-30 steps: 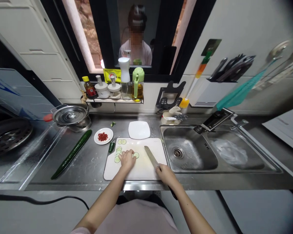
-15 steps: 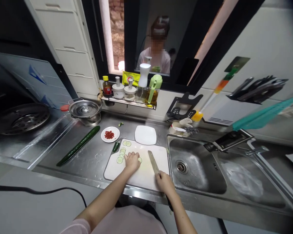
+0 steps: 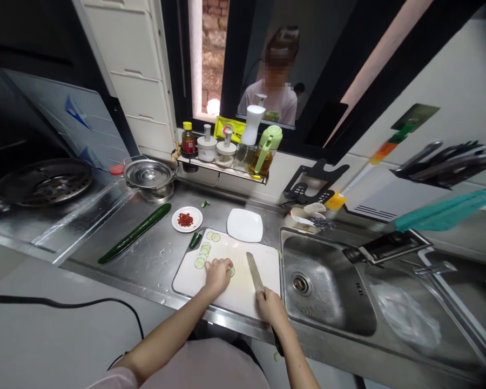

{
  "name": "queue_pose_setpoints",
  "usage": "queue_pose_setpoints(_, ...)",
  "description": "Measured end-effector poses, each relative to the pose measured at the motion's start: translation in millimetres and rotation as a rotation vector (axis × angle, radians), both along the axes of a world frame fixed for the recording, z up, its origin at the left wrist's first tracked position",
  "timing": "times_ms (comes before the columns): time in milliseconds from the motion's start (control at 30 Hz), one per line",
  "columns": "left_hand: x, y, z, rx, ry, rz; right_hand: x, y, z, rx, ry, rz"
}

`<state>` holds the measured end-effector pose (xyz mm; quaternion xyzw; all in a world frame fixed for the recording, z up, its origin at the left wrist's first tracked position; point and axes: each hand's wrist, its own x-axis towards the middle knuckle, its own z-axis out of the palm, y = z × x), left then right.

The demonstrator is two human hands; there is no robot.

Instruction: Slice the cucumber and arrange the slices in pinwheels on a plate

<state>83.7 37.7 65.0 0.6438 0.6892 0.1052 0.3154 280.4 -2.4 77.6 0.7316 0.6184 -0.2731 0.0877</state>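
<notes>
My left hand (image 3: 217,275) is on the white cutting board (image 3: 243,294), its fingers curled and closed at a pale cucumber slice (image 3: 232,272); part of that slice is hidden by the fingers. Just beyond the hand lies a short row of overlapping cucumber slices (image 3: 200,262), with a couple more farther back. A kitchen knife (image 3: 254,271) rests in my right hand (image 3: 272,306), fingers wrapped round it near the handle. Its blade points away from me over the board's right half. A dark green cucumber end piece (image 3: 195,240) sits at the board's back left corner.
Left on the steel counter lies a whole cucumber (image 3: 135,233). Behind the board are a plate of chopped red pieces (image 3: 176,220) and a white square dish (image 3: 245,225). The sink (image 3: 328,297) borders the board's right; a seasoning rack (image 3: 222,165) hangs behind.
The camera view has shifted slightly. My left hand keeps its place at the cucumber slice, its fingers drawn a little closer to me. The knife stays in my right hand.
</notes>
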Motion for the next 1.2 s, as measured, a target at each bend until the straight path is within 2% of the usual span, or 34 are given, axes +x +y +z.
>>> queue_pose_setpoints(267, -20, -30, 1.4, 0.02, -0.102, 0.079, -2, 1, 3.3, 0.005, 0.005, 0.02)
queue_pose_setpoints(433, -39, -39, -6.0, 0.036, -0.08, 0.141, -1, 2, 0.2, -0.008, -0.005, 0.021)
queue_pose_setpoints(633, -68, -34, -15.1, 0.062, 0.004, 0.245, 2, 2, -6.9, -0.001, -0.003, 0.034)
queue_pose_setpoints(833, -91, -26, -15.2, 0.045, 0.06, 0.333, -1, 3, -2.7, -0.022, 0.007, 0.027)
queue_pose_setpoints(1200, -100, -23, -13.9, 0.014, 0.095, 0.347, -2, 4, 2.0, -0.041, -0.003, 0.007)
